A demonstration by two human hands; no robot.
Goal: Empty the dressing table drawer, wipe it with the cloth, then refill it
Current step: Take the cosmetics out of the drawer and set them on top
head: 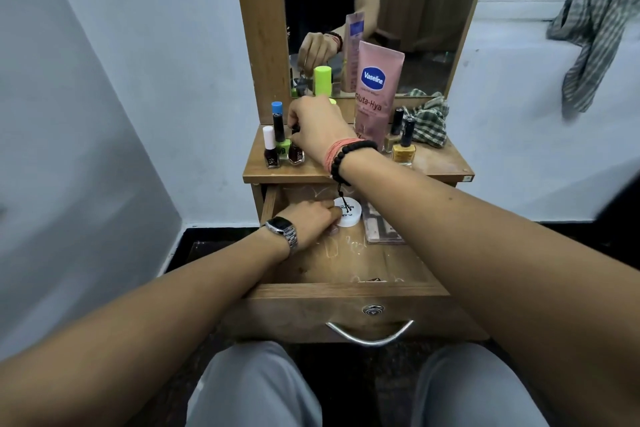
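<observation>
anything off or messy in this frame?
Mostly tidy. The wooden drawer floor carries whitish scribble-like marks, which suit the wipe to come. The checked cloth lies crumpled at the tabletop's back right corner. The nail polish bottles and the pink Vaseline tube stand upright; nothing is spilled.

Mirror (408,10) above the tabletop, checked garment (595,42) draped over a white ledge at right.

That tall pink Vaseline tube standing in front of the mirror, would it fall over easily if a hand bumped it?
Probably yes. The pink Vaseline tube is tall and appears to stand on a narrow base, so a nudge near the top would likely tip it. It looks like soft plastic, so it should give when squeezed and not break. The nail polish bottles close beside it might get knocked over too.
</observation>
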